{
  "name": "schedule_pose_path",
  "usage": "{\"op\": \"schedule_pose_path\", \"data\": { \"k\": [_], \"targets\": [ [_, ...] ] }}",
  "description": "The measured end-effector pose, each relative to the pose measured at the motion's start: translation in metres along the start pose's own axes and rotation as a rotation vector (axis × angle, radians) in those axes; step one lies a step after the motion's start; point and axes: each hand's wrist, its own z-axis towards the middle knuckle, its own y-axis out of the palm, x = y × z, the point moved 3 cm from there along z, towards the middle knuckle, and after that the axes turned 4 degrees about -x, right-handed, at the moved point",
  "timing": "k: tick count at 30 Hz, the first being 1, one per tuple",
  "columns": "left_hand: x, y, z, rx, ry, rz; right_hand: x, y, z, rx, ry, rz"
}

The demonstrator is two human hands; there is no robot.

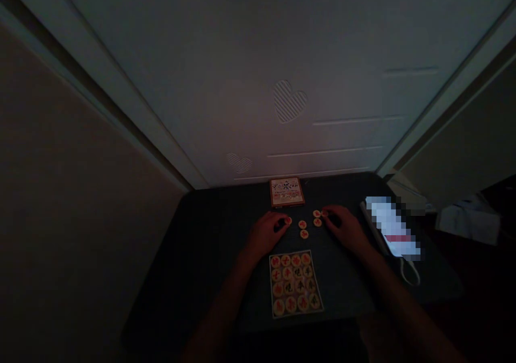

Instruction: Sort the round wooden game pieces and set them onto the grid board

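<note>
My left hand (266, 231) is closed in a pinch, thumb and fingers at the edge of a round Chinese chess piece (289, 220). Opposite it, my right hand (343, 226) pinches another Chinese chess piece (324, 213), partly covered by the fingertips. Two loose pieces with red characters, one upper (302, 224) and one lower (304, 234), lie between the hands. Two more, an upper piece (316, 213) and a lower piece (317, 223), sit right beside my right fingertips. Nearer to me, a square tray (271, 285) holds rows of pieces with red or black characters.
A printed box lid (287, 192) lies at the back of the dark table (201, 245), close to a white panel with raised hearts (289, 101). On the right is a lit phone (391, 226), its screen blurred, with a strap loop (410, 273). The room is dim.
</note>
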Motion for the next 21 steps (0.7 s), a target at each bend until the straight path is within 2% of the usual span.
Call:
{"op": "schedule_pose_path", "data": {
  "k": [3,7,12,17,21],
  "targets": [
    [0.004,0.003,0.013,-0.021,0.045,-0.020,-0.004,-0.002,0.007,-0.093,0.006,0.076],
    [0.003,0.007,0.018,-0.002,0.046,-0.053,-0.008,-0.006,0.018,-0.196,0.108,0.182],
    [-0.005,0.007,0.012,0.004,-0.020,-0.100,-0.015,-0.004,0.029,-0.229,0.165,0.262],
    [-0.009,0.007,0.012,0.009,-0.052,-0.114,-0.022,0.009,0.039,-0.270,0.179,0.335],
    [-0.010,0.008,0.012,0.006,-0.050,-0.143,-0.027,0.017,0.040,-0.233,0.169,0.333]
  ]
}}
